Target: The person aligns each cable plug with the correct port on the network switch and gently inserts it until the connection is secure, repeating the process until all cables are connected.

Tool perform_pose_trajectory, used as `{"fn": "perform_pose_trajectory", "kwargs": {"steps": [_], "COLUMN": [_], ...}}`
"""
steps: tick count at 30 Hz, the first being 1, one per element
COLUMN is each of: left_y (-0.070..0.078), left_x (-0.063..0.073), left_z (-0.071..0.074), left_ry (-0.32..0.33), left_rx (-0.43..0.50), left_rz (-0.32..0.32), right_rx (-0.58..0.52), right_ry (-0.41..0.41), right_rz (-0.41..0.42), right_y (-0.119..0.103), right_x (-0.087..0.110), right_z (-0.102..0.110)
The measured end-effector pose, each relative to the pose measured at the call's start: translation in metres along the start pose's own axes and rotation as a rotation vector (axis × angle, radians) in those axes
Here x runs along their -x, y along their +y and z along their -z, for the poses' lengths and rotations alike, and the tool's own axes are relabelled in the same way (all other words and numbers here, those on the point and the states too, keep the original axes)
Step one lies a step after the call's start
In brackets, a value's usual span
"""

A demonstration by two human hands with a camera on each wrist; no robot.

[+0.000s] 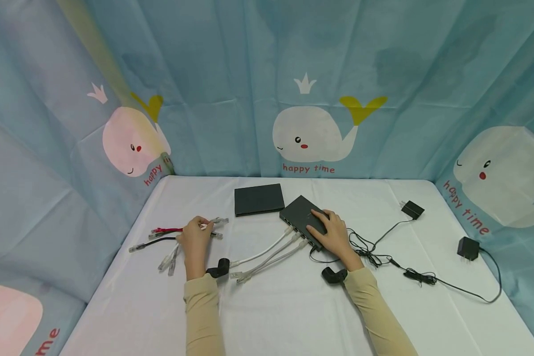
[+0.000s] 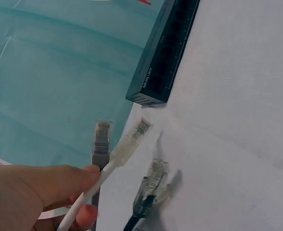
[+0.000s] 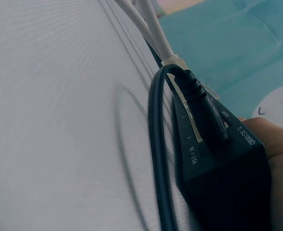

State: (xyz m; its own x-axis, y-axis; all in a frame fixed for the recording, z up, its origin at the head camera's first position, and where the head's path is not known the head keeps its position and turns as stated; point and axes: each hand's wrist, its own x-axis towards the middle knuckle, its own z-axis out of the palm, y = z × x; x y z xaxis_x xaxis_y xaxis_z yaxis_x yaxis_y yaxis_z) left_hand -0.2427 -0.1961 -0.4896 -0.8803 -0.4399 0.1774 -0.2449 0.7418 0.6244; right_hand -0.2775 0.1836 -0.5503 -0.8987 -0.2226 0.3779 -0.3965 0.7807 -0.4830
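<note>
My left hand (image 1: 196, 238) pinches network cables between thumb and fingers at the table's left. In the left wrist view, a white network cable (image 2: 110, 166) with a clear plug and a grey plug (image 2: 102, 137) stick up past the fingertips. Beside them is a black cable's clear plug (image 2: 153, 185). My right hand (image 1: 335, 233) rests on a black network switch (image 1: 301, 210), fingers spread over its top. Several pale network cables (image 1: 267, 254) are plugged into its front. A black power plug (image 3: 206, 113) sits in its port in the right wrist view.
A second black network switch (image 1: 259, 200) lies behind, between the hands. Loose cable ends (image 1: 169, 259) lie around my left hand. At the right are tangled black power cords (image 1: 369, 252) and two power adapters, one farther back (image 1: 413, 209) and one near the right edge (image 1: 468, 248).
</note>
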Motion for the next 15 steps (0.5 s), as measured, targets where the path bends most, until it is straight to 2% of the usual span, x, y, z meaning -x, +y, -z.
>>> {"fn": "perform_pose_trajectory", "kwargs": {"steps": [3,10,15], "left_y": [0.0012,0.0029,0.0053], "left_x": [0.0014,-0.0001,0.0004], "left_z": [0.0031,0.0040,0.0056], "left_ry": [-0.014,-0.043,-0.067], "left_rx": [-0.033,-0.043,-0.055], "left_rz": [-0.007,0.026,0.023], "right_rx": [0.003,-0.005,0.010], "right_ry": [-0.005,-0.009,-0.014], "right_rz": [-0.004,-0.009,-0.010], "right_y": [-0.0007,-0.0010,-0.0001], "right_x": [-0.0001,-0.0012,-0.0003], "right_z": [0.0004,0.0010,0.0000]}}
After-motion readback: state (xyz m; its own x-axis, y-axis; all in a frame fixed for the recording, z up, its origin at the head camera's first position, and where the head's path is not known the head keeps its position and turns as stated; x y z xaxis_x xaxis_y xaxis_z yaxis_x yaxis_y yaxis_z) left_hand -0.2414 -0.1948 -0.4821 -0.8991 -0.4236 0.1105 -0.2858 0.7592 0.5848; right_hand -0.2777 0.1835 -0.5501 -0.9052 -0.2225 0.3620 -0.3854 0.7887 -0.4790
